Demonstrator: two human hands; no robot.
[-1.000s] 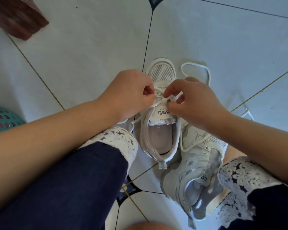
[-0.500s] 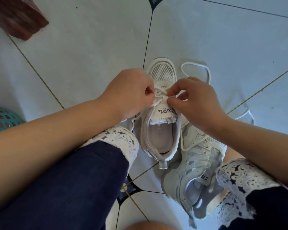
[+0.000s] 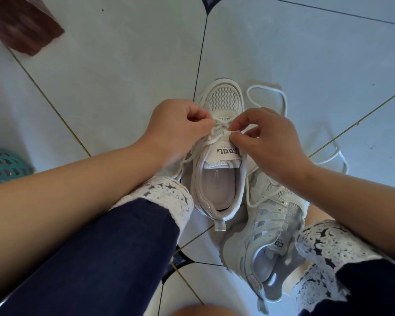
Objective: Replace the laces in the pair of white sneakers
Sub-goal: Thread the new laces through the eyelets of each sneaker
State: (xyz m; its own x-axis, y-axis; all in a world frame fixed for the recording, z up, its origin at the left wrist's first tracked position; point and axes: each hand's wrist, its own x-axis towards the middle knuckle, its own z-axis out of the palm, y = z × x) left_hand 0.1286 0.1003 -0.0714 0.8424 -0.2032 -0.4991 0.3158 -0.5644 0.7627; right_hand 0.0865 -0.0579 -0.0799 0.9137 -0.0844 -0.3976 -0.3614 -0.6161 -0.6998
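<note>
Right hand edged left toward the tongue; left hand barely shifted. Fingers of both pinch the lace at the top eyelets of the sneaker, on the floor, toe pointing far. Next pull likely goes outward, each hand its own side.

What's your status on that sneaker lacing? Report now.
Left grip and right grip both pinching the lace over the tongue. Upright sneaker partly laced; second sneaker on its side alongside. Loose lace on floor, nothing blocking.
</note>
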